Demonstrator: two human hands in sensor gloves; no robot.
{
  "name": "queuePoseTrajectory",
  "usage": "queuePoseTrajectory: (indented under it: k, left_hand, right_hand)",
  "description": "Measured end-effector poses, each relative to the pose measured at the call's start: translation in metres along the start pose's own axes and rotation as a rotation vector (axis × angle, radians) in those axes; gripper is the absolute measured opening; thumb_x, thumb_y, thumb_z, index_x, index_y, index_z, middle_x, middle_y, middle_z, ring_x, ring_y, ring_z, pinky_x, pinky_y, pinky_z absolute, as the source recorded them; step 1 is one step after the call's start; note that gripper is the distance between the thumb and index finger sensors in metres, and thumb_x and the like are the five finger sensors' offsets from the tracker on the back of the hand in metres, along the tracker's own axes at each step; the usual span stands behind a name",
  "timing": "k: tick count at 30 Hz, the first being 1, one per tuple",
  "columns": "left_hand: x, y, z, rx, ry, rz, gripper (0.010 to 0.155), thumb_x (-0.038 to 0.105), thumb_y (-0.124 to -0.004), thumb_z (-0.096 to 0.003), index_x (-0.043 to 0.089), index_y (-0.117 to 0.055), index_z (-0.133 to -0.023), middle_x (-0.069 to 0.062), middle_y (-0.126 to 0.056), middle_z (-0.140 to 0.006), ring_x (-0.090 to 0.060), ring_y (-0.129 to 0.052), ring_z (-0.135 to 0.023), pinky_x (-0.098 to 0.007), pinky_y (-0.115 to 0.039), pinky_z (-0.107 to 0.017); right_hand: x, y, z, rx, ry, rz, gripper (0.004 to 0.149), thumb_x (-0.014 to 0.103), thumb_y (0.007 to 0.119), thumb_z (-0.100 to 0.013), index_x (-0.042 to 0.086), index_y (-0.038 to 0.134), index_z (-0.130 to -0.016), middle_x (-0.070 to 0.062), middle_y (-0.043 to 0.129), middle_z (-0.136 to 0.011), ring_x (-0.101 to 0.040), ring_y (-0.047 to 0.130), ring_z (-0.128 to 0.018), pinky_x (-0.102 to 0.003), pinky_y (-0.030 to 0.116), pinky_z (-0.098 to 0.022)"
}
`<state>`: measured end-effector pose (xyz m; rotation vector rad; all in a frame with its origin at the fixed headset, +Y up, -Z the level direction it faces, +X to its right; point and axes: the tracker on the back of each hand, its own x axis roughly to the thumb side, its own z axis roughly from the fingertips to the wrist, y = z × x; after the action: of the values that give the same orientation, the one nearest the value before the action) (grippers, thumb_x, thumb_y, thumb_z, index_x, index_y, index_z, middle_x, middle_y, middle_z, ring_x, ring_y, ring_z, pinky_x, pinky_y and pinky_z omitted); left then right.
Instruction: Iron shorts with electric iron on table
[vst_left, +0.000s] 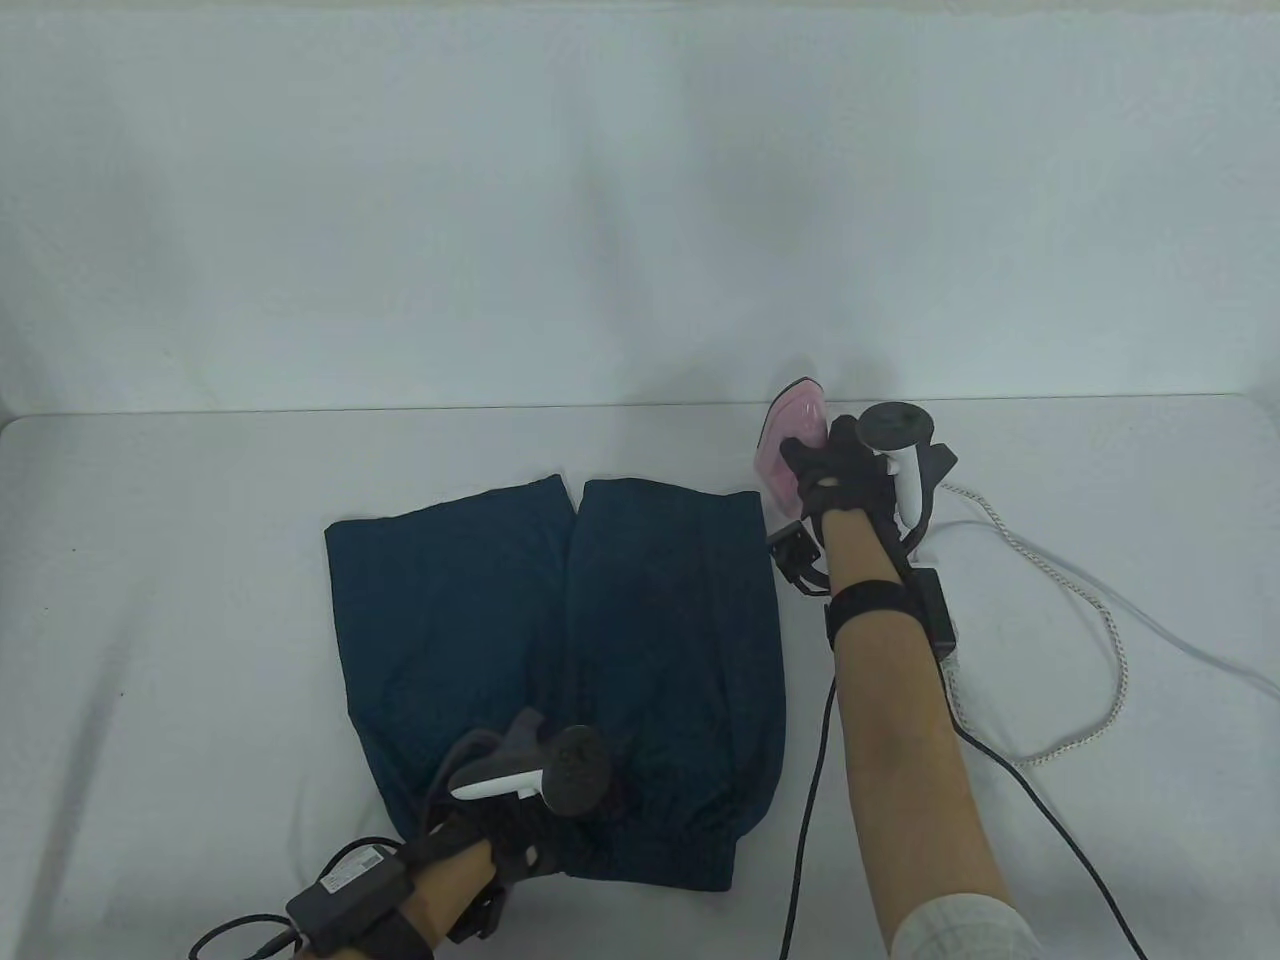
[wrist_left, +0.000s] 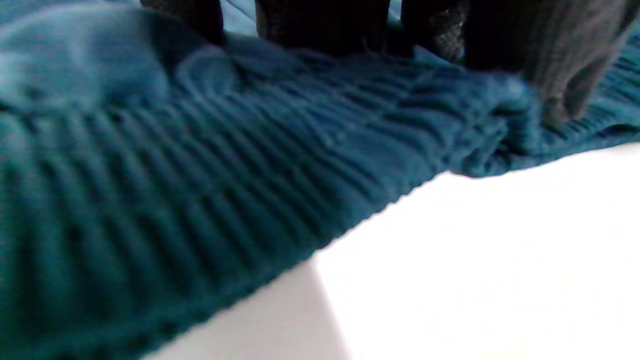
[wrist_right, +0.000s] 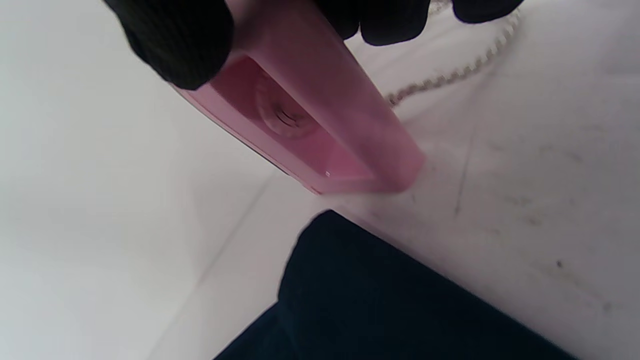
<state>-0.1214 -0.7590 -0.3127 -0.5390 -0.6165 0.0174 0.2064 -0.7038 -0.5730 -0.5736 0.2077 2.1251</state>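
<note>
While the left hand (vst_left: 520, 800) presses the waistband at the table's near edge, the right hand (vst_left: 850, 470) grips the pink iron (vst_left: 790, 440) just beyond the shorts' (vst_left: 560, 650) far right corner, legs running lengthwise away.

Shorts (vst_left: 600, 640) matt teal cloth, ribbed waistband; iron (wrist_right: 320, 135) smooth glossy pink plastic; cord (vst_left: 1060, 585) braided.
</note>
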Motion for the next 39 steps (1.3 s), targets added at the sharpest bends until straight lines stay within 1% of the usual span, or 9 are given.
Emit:
queuePoseTrajectory:
  k: [4, 7, 11, 15, 17, 21, 24, 32, 39]
  left_hand:
    - [-0.001, 0.0, 0.0, -0.001, -0.004, 0.005, 0.074, 0.058, -0.084, -0.0415, 0.046, -0.052, -0.107, 0.009, -0.051, -0.108, -0.02, -0.061, -0.092, -0.061, -0.05, -0.075]
    - [-0.001, 0.0, 0.0, -0.001, -0.007, 0.009, 0.074, 0.058, -0.084, -0.0418, 0.046, -0.052, -0.107, 0.009, -0.051, -0.108, -0.02, -0.061, -0.091, -0.061, -0.05, -0.075]
    - [-0.002, 0.0, -0.001, 0.0, -0.012, 0.013, 0.073, 0.058, -0.083, -0.0421, 0.046, -0.052, -0.107, 0.009, -0.051, -0.108, -0.02, -0.061, -0.091, -0.061, -0.049, -0.075]
    - [-0.003, 0.0, -0.001, 0.005, -0.014, 0.019, 0.072, 0.058, -0.083, -0.0423, 0.046, -0.053, -0.107, 0.009, -0.052, -0.108, -0.019, -0.062, -0.09, -0.061, -0.049, -0.075]
    - [-0.004, 0.0, -0.001, 0.007, -0.014, 0.021, 0.071, 0.058, -0.083, -0.0426, 0.046, -0.053, -0.106, 0.01, -0.052, -0.107, -0.019, -0.062, -0.09, -0.06, -0.049, -0.075]
    - [-0.004, 0.001, -0.001, 0.006, -0.012, 0.021, 0.072, 0.058, -0.083, -0.0425, 0.046, -0.053, -0.107, 0.01, -0.052, -0.107, -0.019, -0.062, -0.09, -0.06, -0.049, -0.075]
    - [-0.004, 0.001, -0.001, 0.006, -0.011, 0.021, 0.072, 0.058, -0.083, -0.0424, 0.046, -0.052, -0.107, 0.01, -0.052, -0.107, -0.019, -0.062, -0.09, -0.06, -0.049, -0.075]
    - [-0.004, 0.001, -0.001, -0.005, -0.007, 0.018, 0.072, 0.057, -0.082, -0.043, 0.046, -0.052, -0.107, 0.01, -0.051, -0.108, -0.019, -0.061, -0.091, -0.06, -0.049, -0.075]
    - [-0.003, 0.001, -0.001, -0.009, -0.006, 0.014, 0.072, 0.057, -0.082, -0.0433, 0.046, -0.052, -0.107, 0.009, -0.051, -0.108, -0.02, -0.061, -0.091, -0.061, -0.049, -0.075]
  right_hand:
    - [-0.013, 0.009, -0.013, 0.058, 0.042, -0.168, 0.075, 0.054, 0.082, -0.051, 0.026, 0.041, -0.107, 0.002, 0.057, -0.108, -0.036, 0.063, -0.103, -0.064, 0.056, -0.071]
    - [-0.018, 0.009, -0.02, 0.132, 0.023, -0.278, 0.058, 0.052, 0.085, -0.051, 0.033, 0.057, -0.098, 0.007, 0.058, -0.108, -0.038, 0.057, -0.106, -0.066, 0.052, -0.072]
    - [-0.023, 0.01, -0.028, 0.191, -0.014, -0.397, 0.054, 0.047, 0.089, -0.05, 0.034, 0.061, -0.095, 0.01, 0.063, -0.105, -0.039, 0.052, -0.108, -0.068, 0.049, -0.073]
    - [-0.026, 0.011, -0.029, 0.188, -0.035, -0.547, 0.051, 0.041, 0.092, -0.05, 0.034, 0.066, -0.093, 0.008, 0.07, -0.098, -0.033, 0.057, -0.107, -0.065, 0.05, -0.075]
    - [-0.025, 0.011, -0.028, 0.188, -0.042, -0.577, 0.049, 0.039, 0.093, -0.049, 0.033, 0.069, -0.092, 0.007, 0.073, -0.094, -0.029, 0.061, -0.106, -0.07, 0.044, -0.074]
    - [-0.017, 0.011, -0.022, 0.194, -0.127, -0.531, 0.048, 0.041, 0.094, -0.049, 0.037, 0.07, -0.091, 0.012, 0.076, -0.091, -0.025, 0.063, -0.105, -0.082, 0.039, -0.067]
    - [-0.004, 0.009, -0.014, 0.205, -0.183, -0.504, 0.05, 0.043, 0.094, -0.048, 0.037, 0.07, -0.092, 0.01, 0.077, -0.089, -0.026, 0.067, -0.099, -0.084, 0.042, -0.066]
    - [0.054, 0.006, 0.022, 0.063, -0.386, -0.053, 0.049, 0.041, 0.096, -0.046, 0.039, 0.072, -0.088, 0.013, 0.08, -0.082, -0.02, 0.083, -0.079, -0.071, 0.063, -0.061]
    - [0.099, 0.041, 0.05, 0.075, -0.555, 0.335, 0.054, 0.044, 0.098, -0.043, 0.036, 0.072, -0.089, 0.011, 0.081, -0.082, -0.018, 0.089, -0.069, -0.061, 0.073, -0.05]
